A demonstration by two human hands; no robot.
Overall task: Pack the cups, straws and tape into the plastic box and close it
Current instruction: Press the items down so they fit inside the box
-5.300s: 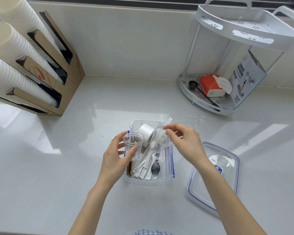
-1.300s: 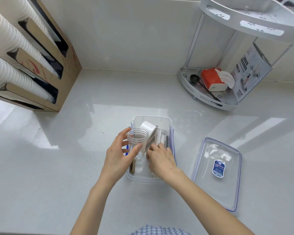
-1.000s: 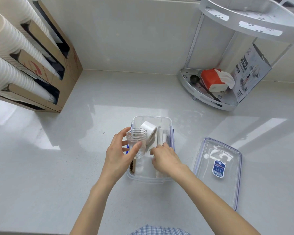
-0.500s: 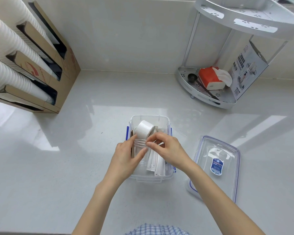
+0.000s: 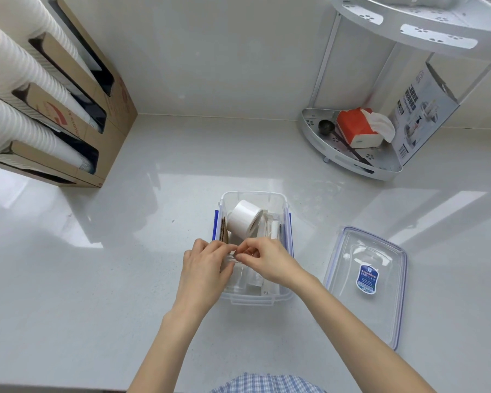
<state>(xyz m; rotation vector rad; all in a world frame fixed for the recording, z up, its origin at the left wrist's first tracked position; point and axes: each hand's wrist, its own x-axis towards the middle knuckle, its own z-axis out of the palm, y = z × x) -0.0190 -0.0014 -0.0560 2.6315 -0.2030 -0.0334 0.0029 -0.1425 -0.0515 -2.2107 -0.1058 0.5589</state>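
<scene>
A clear plastic box (image 5: 287, 214) with blue clips stands open in the middle of the counter. Inside it a white tape roll (image 5: 243, 219) leans at the far left, and white wrapped straws (image 5: 271, 231) lie along the right side. A clear plastic cup (image 5: 243, 275) lies low in the near half of the box. My left hand (image 5: 203, 268) grips the cup's rim from the left, and my right hand (image 5: 267, 259) pinches the same rim from the right. The box's clear lid (image 5: 369, 282) lies flat to the right of the box.
Cardboard dispensers with stacks of white paper cups (image 5: 26, 89) stand at the far left. A white corner rack (image 5: 352, 154) at the far right holds a red tissue pack (image 5: 357, 130), a black scoop and a printed carton (image 5: 420, 109).
My left hand has lowered the cup from above the box down into its near half. My right hand left the straws and came onto the cup's rim.
</scene>
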